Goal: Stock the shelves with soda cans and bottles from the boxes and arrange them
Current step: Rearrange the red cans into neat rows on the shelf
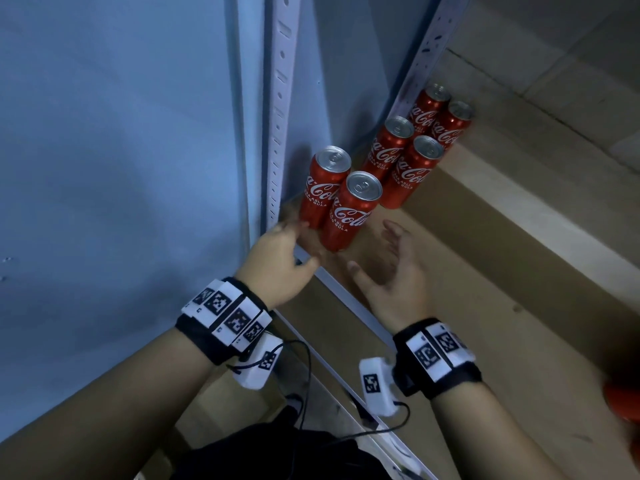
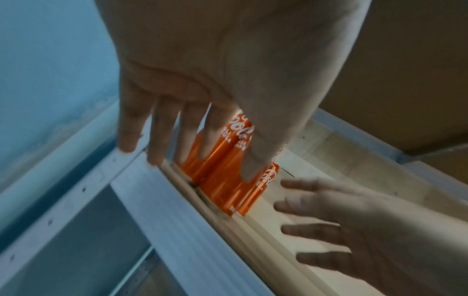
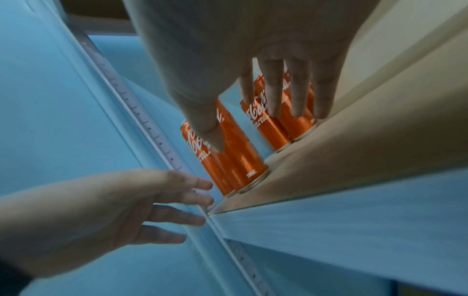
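Note:
Several red Coca-Cola cans stand upright in pairs on the wooden shelf (image 1: 460, 278), against its left side. The front pair (image 1: 348, 216) (image 2: 222, 184) (image 3: 235, 166) is near the shelf's front left corner. A middle pair (image 1: 410, 173) and a back pair (image 1: 427, 107) stand behind it. My left hand (image 1: 299, 245) (image 2: 202, 166) is open, its straight fingers at the base of the front left can; contact is unclear. My right hand (image 1: 375, 251) (image 3: 253, 124) is open, palm toward the front pair, a little to their right, holding nothing.
A perforated white upright (image 1: 278, 109) and a blue wall (image 1: 121, 150) close off the left. The shelf's metal front rail (image 1: 349, 303) runs under my wrists. A blurred red object (image 1: 623, 401) shows at the right edge. Bare board lies right of the cans.

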